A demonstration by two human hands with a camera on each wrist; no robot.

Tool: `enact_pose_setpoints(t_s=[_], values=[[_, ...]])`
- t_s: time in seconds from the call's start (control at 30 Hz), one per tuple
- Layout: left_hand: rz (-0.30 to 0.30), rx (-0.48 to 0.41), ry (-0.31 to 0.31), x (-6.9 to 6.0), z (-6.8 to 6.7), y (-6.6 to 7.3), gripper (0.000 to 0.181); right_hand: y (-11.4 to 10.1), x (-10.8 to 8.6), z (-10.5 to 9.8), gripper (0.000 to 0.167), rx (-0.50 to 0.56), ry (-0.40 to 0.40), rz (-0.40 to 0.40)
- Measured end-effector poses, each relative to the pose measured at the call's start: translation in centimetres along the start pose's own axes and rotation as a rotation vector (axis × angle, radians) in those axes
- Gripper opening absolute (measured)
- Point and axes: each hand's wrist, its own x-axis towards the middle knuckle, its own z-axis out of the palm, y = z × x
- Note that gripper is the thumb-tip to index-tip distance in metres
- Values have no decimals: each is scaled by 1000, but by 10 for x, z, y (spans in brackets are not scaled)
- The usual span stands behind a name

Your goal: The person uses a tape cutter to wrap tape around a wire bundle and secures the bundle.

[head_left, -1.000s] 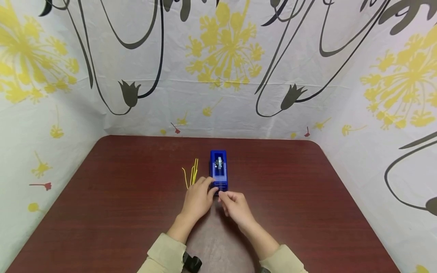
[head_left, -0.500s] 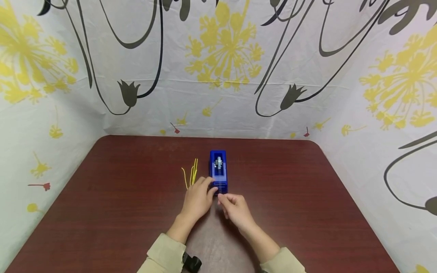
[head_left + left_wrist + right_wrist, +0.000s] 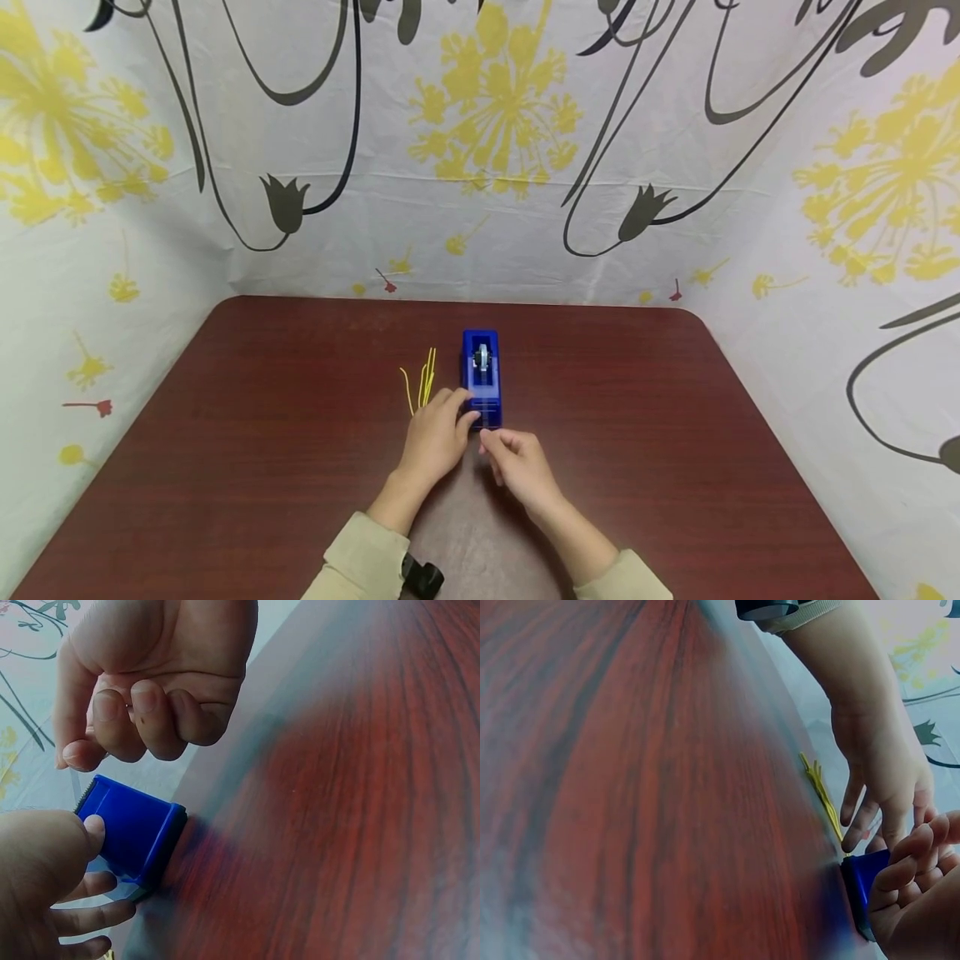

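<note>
Right hand (image 3: 519, 462): here it is, just off the near end of the blue tape dispenser (image 3: 492, 379), thumb and finger together on a strip of clear tape (image 3: 75, 780).
Clear tape: bridging that grip and the toothed edge (image 3: 86, 793) (thin, easy to miss).
Left hand (image 3: 433, 437): the closer one, in contact, clamped about the near left corner, thumb on the end, fingers down the side.
Blue tape dispenser: on the table (image 3: 637, 400), straight ahead of the right grip, long axis pointing away from the person; tape and body share one line, by my reading.
Roll (image 3: 482, 358): toward the far end, on that same line.
Yellow strands (image 3: 430, 375): left of the dispenser, apart from it, lower ends hidden by the left hand.
</note>
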Motion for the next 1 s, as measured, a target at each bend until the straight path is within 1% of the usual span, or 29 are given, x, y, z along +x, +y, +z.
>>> enact_pose_setpoints(t_s=[0.5,0.73,1.0], values=[[3,1,7,0,0,0,26,-3,-5,-1,37,28,15,1],[-6,-14,6,-1,0,1,27,-3,-8,-1,36,27,12,-2],[-7,-16,8,-1,0,0,26,-1,-11,0,37,30,0,-26]])
